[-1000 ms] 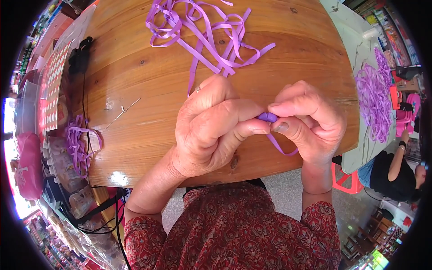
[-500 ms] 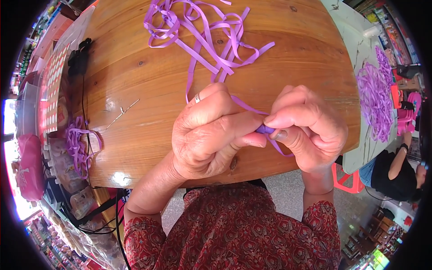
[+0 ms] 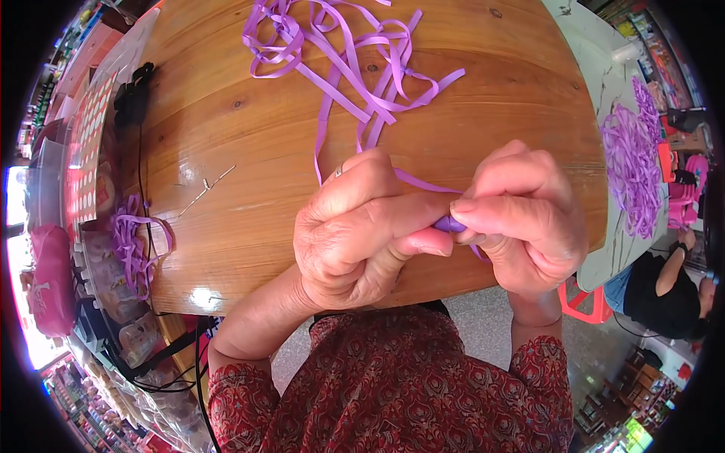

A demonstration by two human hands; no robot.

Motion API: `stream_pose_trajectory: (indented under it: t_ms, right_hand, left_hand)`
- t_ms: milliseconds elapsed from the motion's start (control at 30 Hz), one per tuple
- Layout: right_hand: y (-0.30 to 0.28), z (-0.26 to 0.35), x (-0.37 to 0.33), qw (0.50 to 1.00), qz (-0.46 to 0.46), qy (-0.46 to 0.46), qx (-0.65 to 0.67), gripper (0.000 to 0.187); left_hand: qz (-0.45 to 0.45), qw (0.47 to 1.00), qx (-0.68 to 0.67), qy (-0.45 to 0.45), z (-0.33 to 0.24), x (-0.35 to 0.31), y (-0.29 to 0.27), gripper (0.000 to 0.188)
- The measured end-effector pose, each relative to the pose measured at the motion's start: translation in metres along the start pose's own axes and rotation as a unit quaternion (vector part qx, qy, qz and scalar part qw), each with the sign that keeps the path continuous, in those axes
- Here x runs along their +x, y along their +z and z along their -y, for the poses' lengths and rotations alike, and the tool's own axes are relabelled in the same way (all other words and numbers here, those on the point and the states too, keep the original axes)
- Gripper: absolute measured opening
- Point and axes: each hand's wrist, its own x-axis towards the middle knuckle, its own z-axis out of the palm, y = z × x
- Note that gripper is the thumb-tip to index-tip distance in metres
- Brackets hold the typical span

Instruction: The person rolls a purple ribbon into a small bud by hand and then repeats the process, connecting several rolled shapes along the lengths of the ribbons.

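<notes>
Between my two hands, a purple ribbon is bunched into a small darker lump (image 3: 448, 224). My left hand (image 3: 355, 234) pinches it from one side with thumb and forefinger, a ring on one finger. From the other side, the thumb and forefinger of my right hand (image 3: 529, 219) press on the same lump. A stretch of the ribbon (image 3: 423, 183) runs behind my fingers, and a short bit shows below them. Beyond my hands lies a loose tangle of purple ribbon (image 3: 351, 64) with small knots in it. Part of the held ribbon is hidden by my fingers.
On the wooden table (image 3: 249, 143) lies a thin metal tool (image 3: 208, 187). More purple ribbon (image 3: 132, 245) hangs at the left edge beside a black cable and clear containers. A big purple ribbon pile (image 3: 633, 166) rests on a white table at right. Another person (image 3: 661, 294) is beyond it.
Both hands have shifted slightly to the right with the ribbon lump. My right fingers have rolled over it, and less of the ribbon end shows below. The tangle has barely moved.
</notes>
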Motion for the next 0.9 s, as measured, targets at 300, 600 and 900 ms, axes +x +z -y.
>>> stream_pose_trajectory:
  t_ms: [300, 600, 900]
  right_hand:
    - [0.000, -0.002, -0.004, 0.999, 0.019, 0.000, 0.032, 0.015]
    - [0.011, -0.006, -0.008, 0.997, -0.023, -0.053, 0.043, 0.020]
    - [0.007, -0.015, -0.010, 0.992, -0.019, 0.004, 0.126, 0.017]
  left_hand:
    - [-0.022, 0.997, -0.067, -0.027, -0.006, -0.006, 0.006, 0.022]
    - [-0.062, 0.993, -0.069, -0.078, -0.013, -0.009, 0.016, 0.015]
    - [0.002, 0.998, -0.009, -0.056, -0.015, -0.003, 0.009, 0.013]
